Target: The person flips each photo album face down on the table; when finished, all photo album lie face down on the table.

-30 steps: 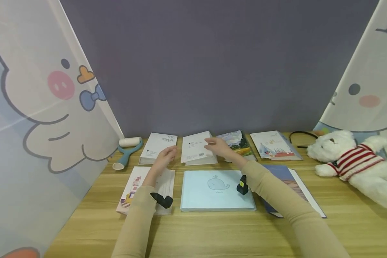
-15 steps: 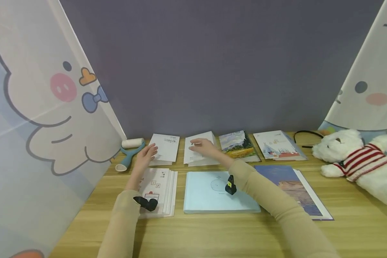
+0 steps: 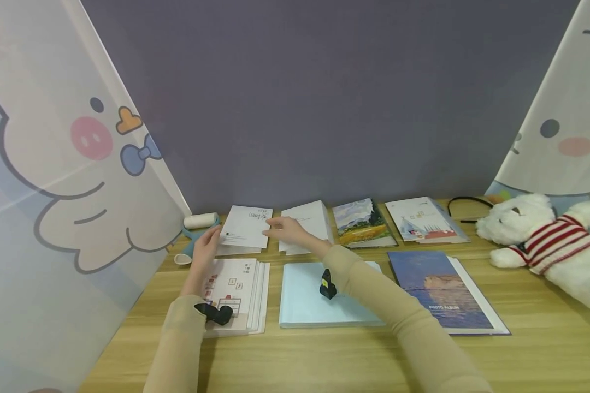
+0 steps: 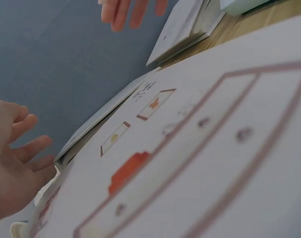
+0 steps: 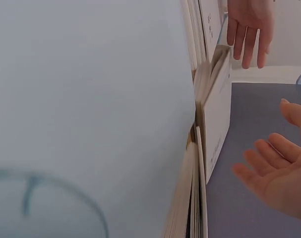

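Left hand [image 3: 204,251] and right hand [image 3: 287,231] loose, we'd pinch that likely light, stiffish 11-o'clock white book [image 3: 245,226] by its sides.

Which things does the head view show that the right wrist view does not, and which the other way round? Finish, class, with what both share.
Only the head view shows the white teddy bear in its striped top, the photo album and the landscape-covered book.

Only the right wrist view shows part of the line drawing on the light-blue book; from the head, the right sleeve hides it.

Both share the left hand, the right hand, that light-blue book, white-covered books and the grey backdrop.
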`<state>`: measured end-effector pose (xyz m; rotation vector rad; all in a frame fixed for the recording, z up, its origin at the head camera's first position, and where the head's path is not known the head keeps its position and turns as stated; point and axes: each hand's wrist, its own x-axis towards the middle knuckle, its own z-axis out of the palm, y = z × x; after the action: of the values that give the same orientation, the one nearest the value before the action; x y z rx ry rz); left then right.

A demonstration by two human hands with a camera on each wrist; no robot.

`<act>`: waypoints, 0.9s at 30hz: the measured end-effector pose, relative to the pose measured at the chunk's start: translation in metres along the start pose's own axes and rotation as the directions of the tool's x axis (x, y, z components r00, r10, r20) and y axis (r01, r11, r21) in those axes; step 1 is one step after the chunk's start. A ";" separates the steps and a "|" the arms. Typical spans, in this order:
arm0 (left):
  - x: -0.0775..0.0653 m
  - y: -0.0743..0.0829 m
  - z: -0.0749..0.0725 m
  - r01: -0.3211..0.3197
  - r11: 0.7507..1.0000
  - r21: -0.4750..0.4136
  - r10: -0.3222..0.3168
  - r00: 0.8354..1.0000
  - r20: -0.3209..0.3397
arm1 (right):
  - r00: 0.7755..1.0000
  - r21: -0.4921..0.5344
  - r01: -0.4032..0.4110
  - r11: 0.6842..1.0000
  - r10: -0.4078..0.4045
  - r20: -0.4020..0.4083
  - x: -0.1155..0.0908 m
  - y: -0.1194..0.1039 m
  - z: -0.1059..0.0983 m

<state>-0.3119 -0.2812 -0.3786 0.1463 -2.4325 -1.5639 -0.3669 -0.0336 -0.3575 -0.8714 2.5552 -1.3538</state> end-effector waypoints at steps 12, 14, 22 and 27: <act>0.004 -0.009 -0.005 0.189 0.981 -0.035 -0.188 0.982 0.034 | 0.979 -0.122 -0.096 0.988 0.116 0.169 0.011 0.002 0.024; 0.005 -0.011 -0.006 0.192 0.981 0.001 -0.191 0.980 0.047 | 0.970 -0.148 -0.113 0.982 0.142 0.198 0.011 0.002 0.027; 0.008 -0.017 -0.007 0.153 0.980 0.131 -0.168 0.979 0.116 | 0.944 -0.164 -0.186 0.969 0.222 0.243 0.010 0.000 0.035; 0.009 -0.018 -0.007 0.132 0.980 0.150 -0.147 0.985 0.092 | 0.941 -0.127 -0.221 0.967 0.245 0.232 0.009 -0.001 0.035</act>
<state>-0.3196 -0.2973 -0.3909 0.2751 -2.6686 -1.4847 -0.3619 -0.0641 -0.3762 -0.6749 2.4552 -0.9928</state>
